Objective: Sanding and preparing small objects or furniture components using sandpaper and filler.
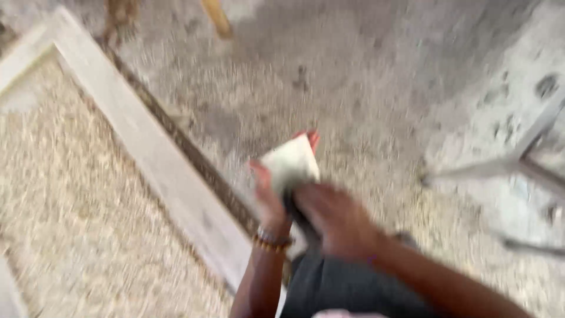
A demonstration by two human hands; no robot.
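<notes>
Head view, blurred: the left hand point(272, 194) grasps a pale flat pad point(291, 164) from below, fingers wrapped along its edges. The right hand point(336, 219) rests on the pad's lower edge; its finger state cannot be told. A whitish wooden frame point(147, 147) runs diagonally to the left. Bare dusty floor point(376, 76) lies ahead.

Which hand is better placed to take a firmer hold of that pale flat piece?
Probably the left hand: its fingers already wrap the pale flat piece from behind. The right hand only covers the lower edge, and blur hides whether it grips.
</notes>
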